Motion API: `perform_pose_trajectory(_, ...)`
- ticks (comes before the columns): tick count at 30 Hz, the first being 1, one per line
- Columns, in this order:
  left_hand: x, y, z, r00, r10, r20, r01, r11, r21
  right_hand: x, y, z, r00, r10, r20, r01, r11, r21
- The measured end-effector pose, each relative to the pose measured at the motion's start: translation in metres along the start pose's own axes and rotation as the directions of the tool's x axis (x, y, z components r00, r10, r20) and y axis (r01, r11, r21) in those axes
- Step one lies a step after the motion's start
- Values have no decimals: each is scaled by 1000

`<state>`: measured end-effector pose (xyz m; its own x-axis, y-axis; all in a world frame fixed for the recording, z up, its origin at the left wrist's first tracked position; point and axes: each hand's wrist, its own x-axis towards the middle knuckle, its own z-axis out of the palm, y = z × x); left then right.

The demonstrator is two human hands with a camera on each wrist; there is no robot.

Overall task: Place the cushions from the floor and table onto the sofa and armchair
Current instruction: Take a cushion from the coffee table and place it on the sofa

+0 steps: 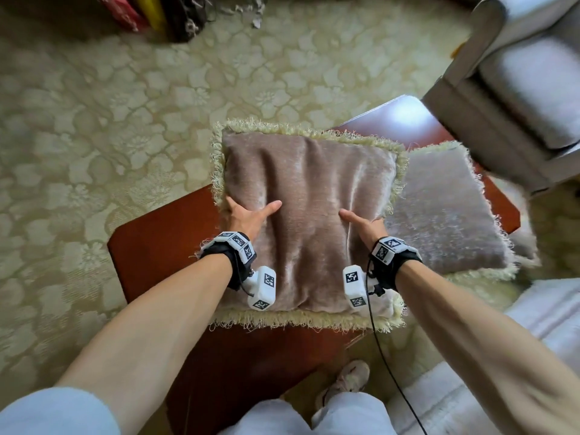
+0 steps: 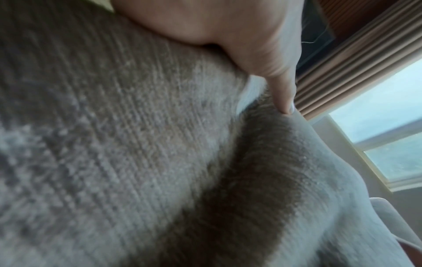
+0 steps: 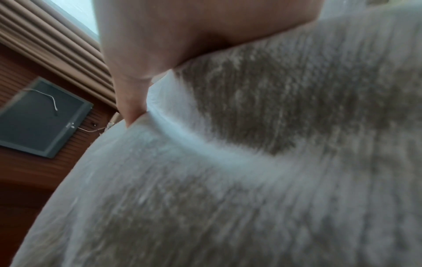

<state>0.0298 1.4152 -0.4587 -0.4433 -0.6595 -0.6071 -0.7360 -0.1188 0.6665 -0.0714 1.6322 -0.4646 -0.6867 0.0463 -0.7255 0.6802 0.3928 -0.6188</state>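
Note:
A pinkish-brown cushion [image 1: 307,215] with pale fringe is held over the wooden table [image 1: 163,246]. My left hand [image 1: 249,215] grips its left side, thumb on top and fingers hidden under the edge. My right hand [image 1: 361,224] grips the right side the same way. In the left wrist view the left hand's thumb [image 2: 280,90] presses into the cushion [image 2: 160,144]. The right wrist view shows the right thumb [image 3: 130,101] digging into the cushion [image 3: 251,180]. A second matching cushion [image 1: 445,221] lies flat on the table to the right, partly under the held one.
A grey armchair [image 1: 518,89] stands at the upper right, just beyond the table. A pale sofa [image 1: 470,387] edge is at the lower right. Patterned carpet [image 1: 94,120] spreads to the left, with bags [image 1: 150,14] at the far top. My shoe [image 1: 348,381] is beside the table.

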Motion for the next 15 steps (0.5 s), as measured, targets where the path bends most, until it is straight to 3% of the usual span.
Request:
perform_pose_trajectory(3, -28, 27, 27, 995, 99, -13, -99, 994, 45, -2, -2, -44, 997, -52, -56, 57, 994, 97)
perform_pose_trajectory(8, -86, 64, 85, 973, 229, 22, -230, 969, 88, -8, 3, -140, 988, -83, -131, 98, 989, 111)
perform_pose_trajectory(15, -179, 95, 196, 940, 323, 115, -337, 929, 152, -27, 32, -281, 967, -103, -234, 141, 978, 152)
